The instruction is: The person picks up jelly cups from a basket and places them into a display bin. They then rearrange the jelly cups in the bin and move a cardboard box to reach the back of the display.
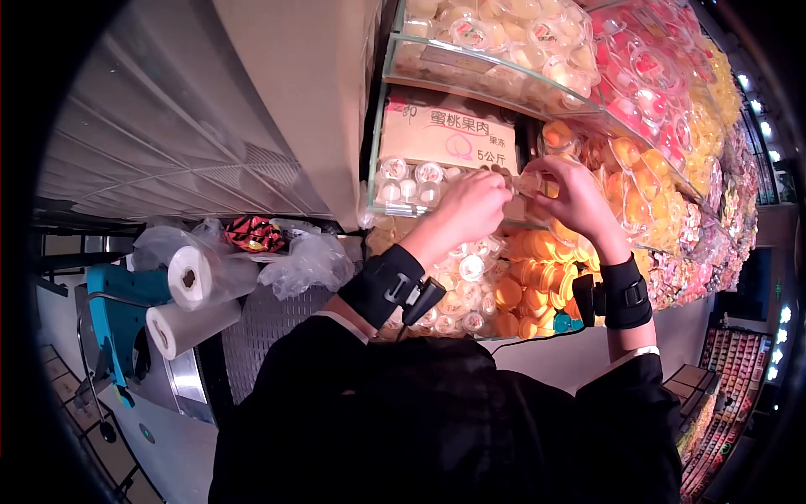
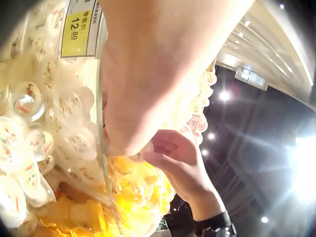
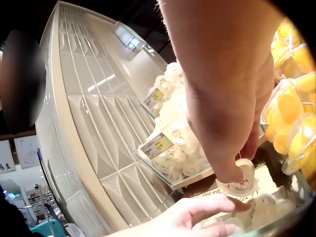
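Tiered display shelf (image 1: pixel 537 76) of clear-walled bins, heaped with sealed jelly cups: pale at top, red and yellow to the right, orange cups (image 1: pixel 520 294) low in the middle. A ribbed wall panel (image 1: pixel 185 126) stands to its left. A cardboard box (image 1: pixel 449 134) with a printed label sits behind the bin of white cups (image 1: pixel 411 181). Two rolls of plastic bags (image 1: pixel 197 277) hang on a blue stand (image 1: pixel 113 319) at far left. A yellow price label (image 2: pixel 79 27) is fixed to a bin front.

Hands are together at the bin's clear wall (image 2: pixel 101 148), which stands between them and the stock below. Right hand (image 1: pixel 579 197) pinches a small jelly cup (image 3: pixel 243 180) by its rim, just above the white cups. Left hand (image 1: pixel 470 206) lies against it; its grip cannot be told.
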### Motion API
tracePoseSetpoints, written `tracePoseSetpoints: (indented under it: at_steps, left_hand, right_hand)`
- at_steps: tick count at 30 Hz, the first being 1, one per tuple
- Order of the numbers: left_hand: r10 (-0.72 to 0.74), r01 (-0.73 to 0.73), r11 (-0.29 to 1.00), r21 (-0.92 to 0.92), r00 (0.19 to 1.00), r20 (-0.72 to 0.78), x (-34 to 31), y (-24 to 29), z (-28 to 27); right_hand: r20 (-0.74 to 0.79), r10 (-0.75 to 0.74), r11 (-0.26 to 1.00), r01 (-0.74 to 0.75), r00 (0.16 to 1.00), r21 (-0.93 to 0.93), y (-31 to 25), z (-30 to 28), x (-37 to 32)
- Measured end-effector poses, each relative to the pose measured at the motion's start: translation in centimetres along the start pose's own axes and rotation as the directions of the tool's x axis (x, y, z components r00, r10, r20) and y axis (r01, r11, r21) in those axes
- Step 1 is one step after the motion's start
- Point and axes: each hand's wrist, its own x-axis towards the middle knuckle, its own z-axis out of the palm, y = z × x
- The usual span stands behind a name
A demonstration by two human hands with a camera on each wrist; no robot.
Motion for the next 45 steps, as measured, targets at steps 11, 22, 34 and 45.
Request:
tracePoseSetpoints:
  at_steps: [11,22,34,45]
  left_hand:
    - [-0.189,0.16,0.848,0.505,0.982,0.006,-0.4,6.1,3.9]
    - [-0.298,0.158,0.797,0.583,0.942,0.152,-0.6,4.5,9.8]
    - [-0.152,-0.138,-0.13,0.982,0.981,0.118,-1.4,4.5,11.3]
    - [-0.308,-0.304,-0.951,-0.054,0.92,0.242,-1.2,2.9,12.8]
  right_hand:
    - [0.111,0.112,0.977,-0.13,0.987,0.168,1.2,2.5,2.6]
    - [0.294,-0.139,0.923,0.017,0.946,0.384,-1.8,5.9,5.4]
    - [0.283,-0.215,0.875,0.056,0.935,0.48,-1.7,6.9,5.5]
    - [0.279,-0.139,0.948,0.047,0.95,0.314,-3.4,5.0,5.8]
